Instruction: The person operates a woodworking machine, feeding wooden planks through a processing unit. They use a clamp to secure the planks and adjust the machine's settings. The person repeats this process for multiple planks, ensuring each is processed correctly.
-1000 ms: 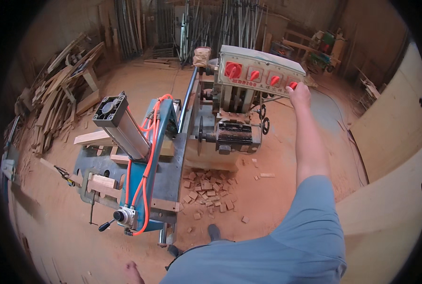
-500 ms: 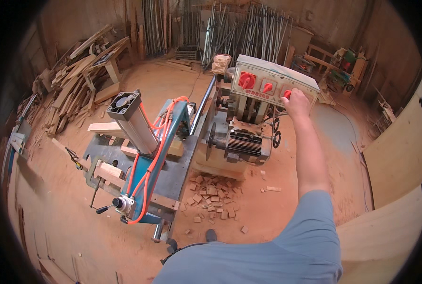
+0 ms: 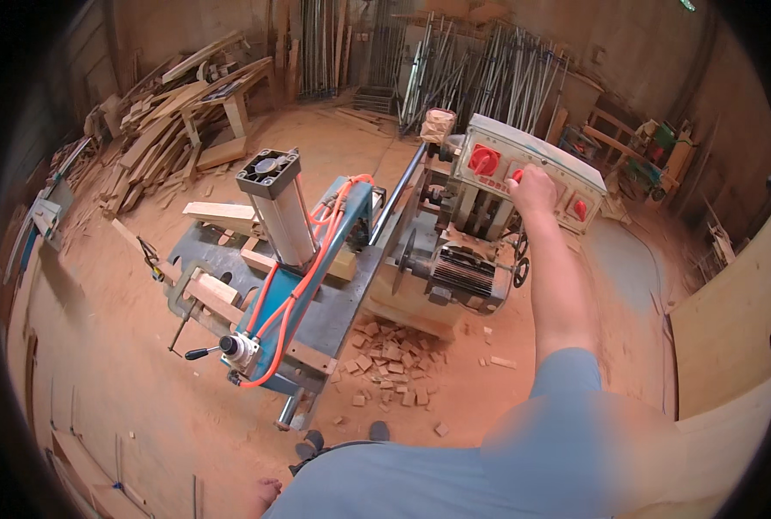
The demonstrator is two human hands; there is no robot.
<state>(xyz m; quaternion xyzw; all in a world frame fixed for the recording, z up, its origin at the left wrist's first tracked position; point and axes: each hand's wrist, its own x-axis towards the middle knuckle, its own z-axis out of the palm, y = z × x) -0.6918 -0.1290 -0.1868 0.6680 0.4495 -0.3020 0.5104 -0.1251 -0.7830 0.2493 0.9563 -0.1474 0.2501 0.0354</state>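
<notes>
My right hand (image 3: 536, 192) reaches up to the machine's light-coloured control panel (image 3: 532, 141). Its fingers are closed on the middle red rotary switch (image 3: 516, 176), which they partly cover. To the left of it is a larger red rotary switch (image 3: 484, 160), and to the right a third red rotary switch (image 3: 580, 210). Under the panel hang a finned electric motor (image 3: 465, 269) and a round saw blade (image 3: 405, 257). Low at the picture's bottom edge, beside my body, a bit of my left hand (image 3: 267, 492) shows; its fingers are mostly hidden.
A pneumatic cylinder (image 3: 283, 216) with orange hoses stands on the dark machine table (image 3: 333, 298), left of the saw. A clamp (image 3: 186, 290) grips wood there. Offcuts (image 3: 392, 356) litter the floor. Boards (image 3: 165, 138) and metal poles (image 3: 511, 73) lie farther back.
My right hand has gone from the right-hand rotary switch to the middle one. The view has shifted, so the machine sits farther right. Part of my left hand has come into view.
</notes>
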